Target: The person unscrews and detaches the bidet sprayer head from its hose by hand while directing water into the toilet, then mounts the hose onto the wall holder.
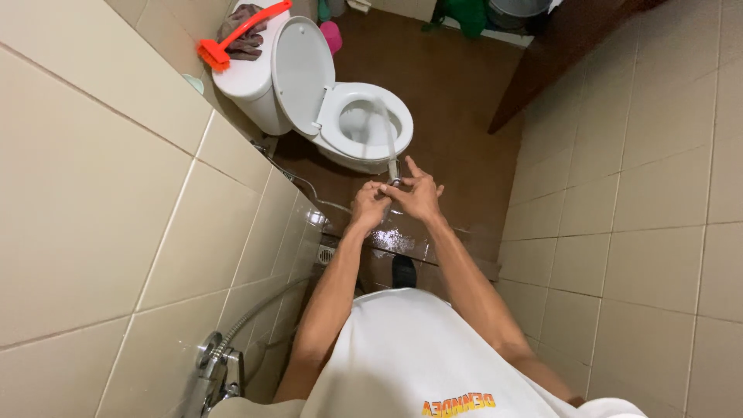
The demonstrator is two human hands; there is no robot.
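Note:
My left hand is closed around the handle of a metal spray nozzle. A thin hose runs from it back to the left wall. My right hand rests on the nozzle's head with its fingers spread. A stream of water shoots from the nozzle into the bowl of the white toilet. The toilet's lid stands raised.
An orange brush and a dark cloth lie on the tank. Beige tiled walls close in on both sides. The brown floor is wet, with a drain near the left wall. A shower fitting sits bottom left.

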